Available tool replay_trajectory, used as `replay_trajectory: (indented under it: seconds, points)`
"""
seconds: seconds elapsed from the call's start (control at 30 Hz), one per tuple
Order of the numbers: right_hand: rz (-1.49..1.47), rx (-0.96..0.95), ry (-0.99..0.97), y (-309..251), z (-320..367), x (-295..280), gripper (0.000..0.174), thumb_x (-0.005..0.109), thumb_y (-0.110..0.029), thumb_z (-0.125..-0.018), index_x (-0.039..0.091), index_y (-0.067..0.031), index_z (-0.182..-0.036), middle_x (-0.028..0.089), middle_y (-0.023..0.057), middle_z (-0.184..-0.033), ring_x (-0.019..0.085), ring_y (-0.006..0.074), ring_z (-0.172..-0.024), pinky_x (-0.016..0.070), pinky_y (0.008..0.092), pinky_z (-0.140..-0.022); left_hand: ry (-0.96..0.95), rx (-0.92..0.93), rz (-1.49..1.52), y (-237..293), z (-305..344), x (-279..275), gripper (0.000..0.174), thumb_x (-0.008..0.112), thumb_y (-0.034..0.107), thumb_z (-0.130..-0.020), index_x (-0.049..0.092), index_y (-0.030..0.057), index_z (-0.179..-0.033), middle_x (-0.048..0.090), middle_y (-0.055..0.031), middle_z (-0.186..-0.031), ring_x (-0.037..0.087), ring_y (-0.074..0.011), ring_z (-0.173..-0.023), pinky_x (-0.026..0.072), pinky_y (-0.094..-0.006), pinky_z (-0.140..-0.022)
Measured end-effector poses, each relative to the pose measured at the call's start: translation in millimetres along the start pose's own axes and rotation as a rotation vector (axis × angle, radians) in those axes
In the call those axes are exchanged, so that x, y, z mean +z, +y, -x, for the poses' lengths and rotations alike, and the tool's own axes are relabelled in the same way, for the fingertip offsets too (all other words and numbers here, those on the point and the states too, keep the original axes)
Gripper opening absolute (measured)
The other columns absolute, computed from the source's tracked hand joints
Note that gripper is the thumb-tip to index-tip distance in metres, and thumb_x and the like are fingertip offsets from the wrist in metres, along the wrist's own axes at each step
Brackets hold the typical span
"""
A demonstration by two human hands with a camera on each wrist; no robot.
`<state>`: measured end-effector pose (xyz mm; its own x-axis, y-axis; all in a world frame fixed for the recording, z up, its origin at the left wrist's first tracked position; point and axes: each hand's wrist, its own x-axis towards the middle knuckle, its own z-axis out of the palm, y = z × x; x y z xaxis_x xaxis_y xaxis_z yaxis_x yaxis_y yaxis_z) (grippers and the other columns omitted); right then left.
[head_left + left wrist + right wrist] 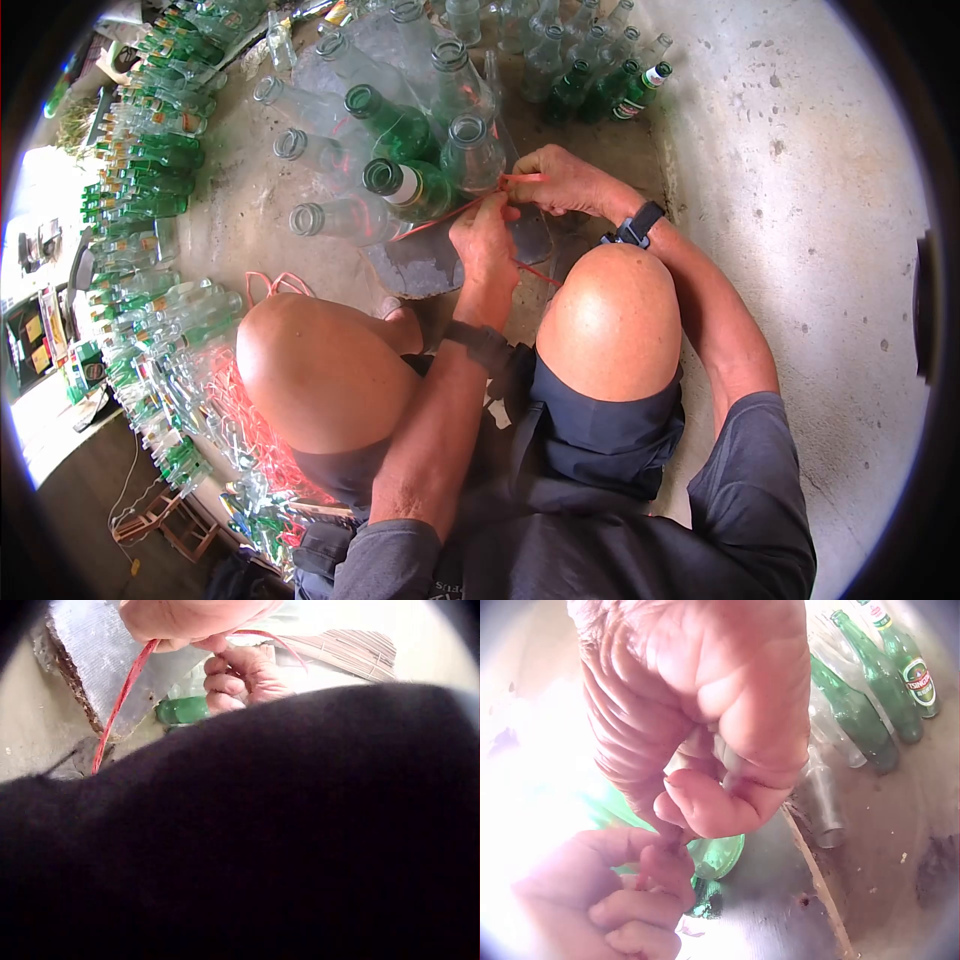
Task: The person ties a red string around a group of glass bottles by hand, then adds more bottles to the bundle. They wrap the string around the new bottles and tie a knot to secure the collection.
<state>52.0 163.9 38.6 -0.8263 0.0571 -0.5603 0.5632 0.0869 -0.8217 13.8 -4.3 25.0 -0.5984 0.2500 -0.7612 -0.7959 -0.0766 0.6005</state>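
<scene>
Red plastic twine runs along the near side of a cluster of bottles that includes a green bottle and a clear bottle. My left hand pinches the twine close against the bottles' near side. Right beside it, my right hand holds a twine end between curled fingers. A loose length of twine hangs below the left hand in the left wrist view. In the right wrist view the fingertips of both hands meet, largely hiding the twine. Beneath the cluster lies a grey slab.
More clear and green bottles, including a labelled green bottle, stand at the back right by a pale wall. Many bottles lie stacked along the left. A tangle of red twine sits beside the left knee.
</scene>
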Motion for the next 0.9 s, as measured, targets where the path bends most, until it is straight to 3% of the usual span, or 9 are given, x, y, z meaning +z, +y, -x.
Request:
replay_trajectory:
  seconds: [0.13,0.2,0.3,0.43,0.5,0.6,0.73,0.9]
  points:
    - [0.098,-0.001,0.04,-3,1,1,0.015,0.074,-0.017,-0.091,0.073,-0.0016,-0.09,0.062,-0.0018,-0.07,0.052,0.0055,-0.057,0.0402,0.0249,-0.048,-0.008,0.094,-0.053,-7,-6,4,0.022,0.074,0.02,-0.091,0.072,-0.0008,-0.099,0.065,-0.003,-0.074,0.042,-0.0078,-0.047,0.0297,-0.0269,-0.042]
    - [0.244,-0.26,0.134,9,-8,4,0.015,0.073,-0.015,-0.09,0.074,0.0,-0.091,0.069,0.001,-0.076,0.057,0.0073,-0.063,0.0468,0.0271,-0.055,-0.007,0.142,-0.026,-11,-8,5,0.022,0.073,0.019,-0.091,0.072,-0.0014,-0.099,0.065,-0.0023,-0.073,0.042,-0.0076,-0.047,0.0297,-0.0273,-0.042]
    - [0.273,-0.236,0.14,11,-8,4,0.016,0.072,-0.014,-0.089,0.074,0.0015,-0.09,0.073,0.0027,-0.082,0.061,0.009,-0.07,0.0508,0.0285,-0.061,-0.052,0.149,0.006,-13,-9,2,0.023,0.073,0.018,-0.092,0.071,-0.0028,-0.101,0.064,-0.0022,-0.073,0.041,-0.0068,-0.048,0.0287,-0.0265,-0.042]
    - [0.213,-0.219,0.13,5,-2,7,0.014,0.073,-0.014,-0.089,0.073,0.0001,-0.09,0.071,0.0025,-0.079,0.058,0.0074,-0.063,0.047,0.0271,-0.055,-0.027,0.084,0.088,-8,-5,3,0.023,0.075,0.014,-0.09,0.071,-0.004,-0.104,0.064,-0.0039,-0.076,0.039,-0.0055,-0.047,0.027,-0.0246,-0.042]
    - [0.044,-0.082,0.068,1,0,7,0.012,0.071,-0.014,-0.092,0.071,-0.0019,-0.094,0.069,0.0022,-0.078,0.054,0.0059,-0.056,0.0417,0.0246,-0.047,-0.025,0.067,0.111,-9,-7,3,0.024,0.075,0.013,-0.089,0.071,-0.004,-0.105,0.064,-0.0041,-0.076,0.038,-0.0051,-0.047,0.0265,-0.0241,-0.042]
    - [-0.088,-0.073,0.058,2,1,9,0.01,0.068,-0.013,-0.096,0.069,-0.0035,-0.097,0.067,0.0019,-0.078,0.05,0.0048,-0.051,0.037,0.0223,-0.043,-0.032,0.025,0.13,-10,-8,3,0.022,0.076,0.011,-0.088,0.07,-0.0027,-0.105,0.066,-0.0052,-0.079,0.038,-0.0051,-0.046,0.0267,-0.024,-0.041]
    - [-0.083,-0.036,0.09,1,1,9,0.012,0.067,-0.014,-0.099,0.07,-0.0025,-0.101,0.067,0.0018,-0.08,0.052,0.0047,-0.053,0.0382,0.0212,-0.043,-0.056,-0.042,0.138,-2,-5,3,0.02,0.076,0.009,-0.088,0.07,0.0017,-0.106,0.067,-0.0056,-0.083,0.04,-0.0056,-0.048,0.0267,-0.0238,-0.042]
    - [-0.191,0.049,-0.041,14,-3,1,0.019,0.068,-0.02,-0.1,0.071,-0.0024,-0.106,0.068,0.0011,-0.081,0.054,0.0033,-0.056,0.0391,0.0196,-0.044,-0.046,-0.109,0.155,0,-11,0,0.02,0.076,0.005,-0.088,0.068,0.0056,-0.107,0.069,-0.0058,-0.085,0.044,-0.0054,-0.051,0.027,-0.0231,-0.043]
